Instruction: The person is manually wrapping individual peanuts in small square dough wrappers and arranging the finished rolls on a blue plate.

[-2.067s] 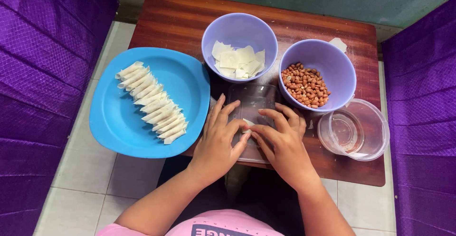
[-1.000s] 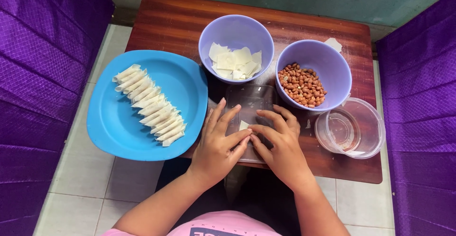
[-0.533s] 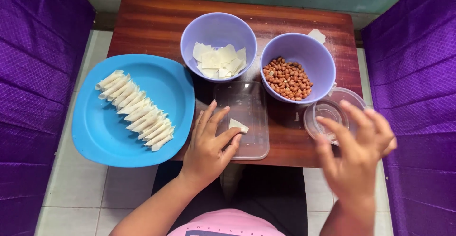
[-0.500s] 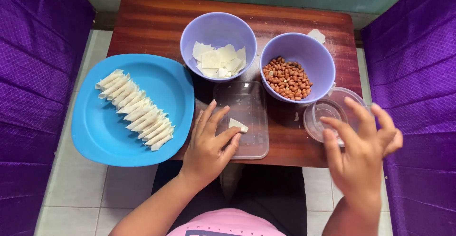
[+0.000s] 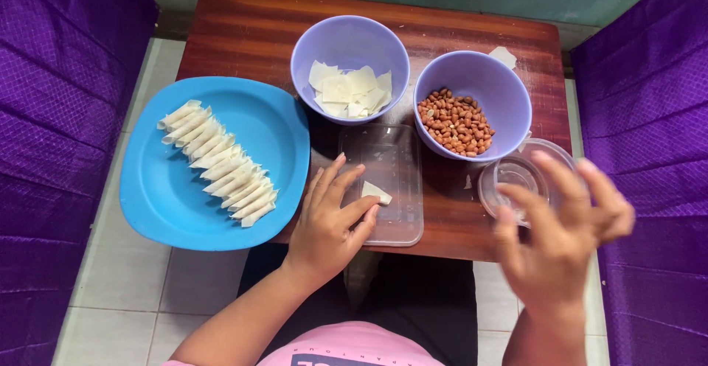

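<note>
left hand point(image 5: 328, 222) pins folded wrapper point(image 5: 375, 192) on clear tray point(image 5: 402, 226) | our right hand point(image 5: 564, 237) has left it, hovers spread and empty over water container point(image 5: 493, 189)

Right hand point(image 5: 564, 226) off wrapper point(image 5: 375, 191)

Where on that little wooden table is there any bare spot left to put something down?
The table is bare along its far edge behind the wrapper bowl and peanut bowl, widest at the far left corner above the blue plate. The near half is crowded: clear tray, left hand, clear round container, right hand.
</note>
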